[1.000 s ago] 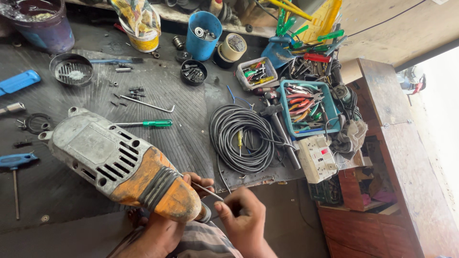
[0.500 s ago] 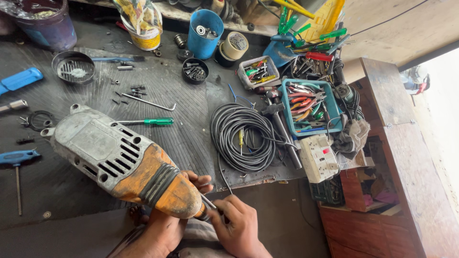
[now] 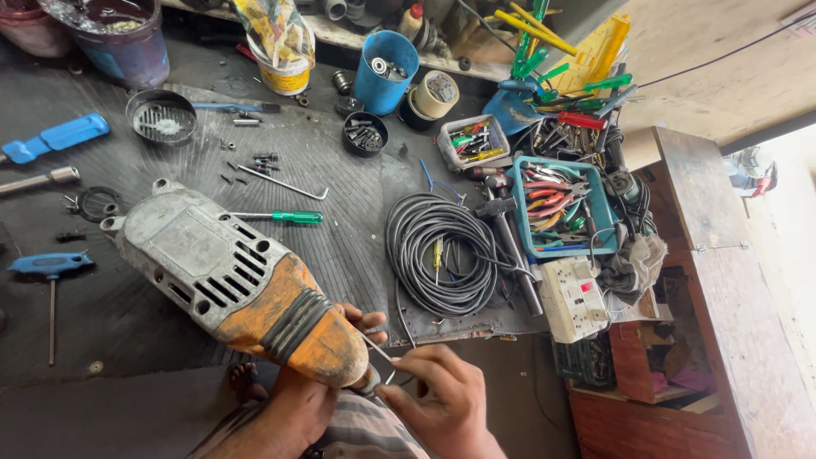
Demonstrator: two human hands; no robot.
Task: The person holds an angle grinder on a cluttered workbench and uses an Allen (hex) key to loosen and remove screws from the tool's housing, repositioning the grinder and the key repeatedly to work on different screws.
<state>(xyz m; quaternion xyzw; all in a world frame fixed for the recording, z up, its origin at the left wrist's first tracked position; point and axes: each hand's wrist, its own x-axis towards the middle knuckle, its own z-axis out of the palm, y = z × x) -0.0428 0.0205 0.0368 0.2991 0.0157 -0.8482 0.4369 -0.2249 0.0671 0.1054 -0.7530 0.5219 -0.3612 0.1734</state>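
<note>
While the big grey and orange power tool (image 3: 234, 285) lies tilted across the lower left of the frame, its orange rear end points down toward the person's lap at the bottom centre. Left hand (image 3: 319, 395) is tucked under that orange end, fingers (image 3: 365, 319) curled up around its side, gripping the housing. Right hand (image 3: 438, 399) sits just right of it at the bottom centre, fingers pinched on thin wires (image 3: 382, 353) that come out of the tool's rear. Behind them, the dark ribbed bench (image 3: 340, 170) fills the upper left and middle. A coil of black cable (image 3: 442, 255) lies right of centre, close to the tool. A green-handled screwdriver (image 3: 285, 217) rests just above the tool's grey body. Further right, a blue tray of pliers (image 3: 557, 204) sits beside a white socket strip (image 3: 578, 297). Upper centre shows a blue cup (image 3: 384, 72), and a blue T-handle key (image 3: 49, 272) lies at the far left.
</note>
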